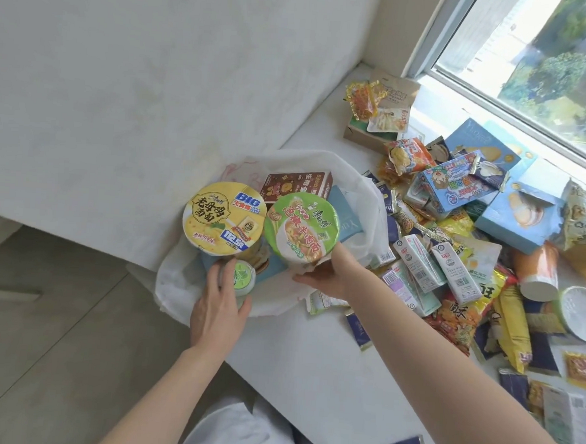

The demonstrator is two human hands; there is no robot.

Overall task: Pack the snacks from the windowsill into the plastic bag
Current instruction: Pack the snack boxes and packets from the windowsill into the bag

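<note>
Reaching forward from the bottom of the view, both bare forearms are extended over the near edge of the windowsill [310, 360]. The left hand [219, 306] is curled round a small green-lidded cup [243, 275], which is gripped at the near rim of the white plastic bag [174, 283]. The right hand [326, 275] is cupped under the tilted green-lidded noodle bowl [301, 227], with the thumb laid along its lower side, so that the bowl is held over the bag's mouth. A yellow-lidded noodle bowl [225, 214] is seen just left of the green one, the two lids almost touching, and it is set inside the bag. Behind them, deeper in the bag, a brown box [295, 184] and a pale blue box [345, 214] are lodged. The bag is spread open at the windowsill's left end, against the wall. To the right of the right hand, the loose snacks are heaped along the windowsill: white milk cartons [436, 268], yellow and red crisp packets [484, 319], blue boxes [518, 218] and an overturned paper cup [537, 274]. Farther back, near the window frame [433, 41], a brown pouch [392, 94] and small orange packets [362, 100] are piled.
</note>
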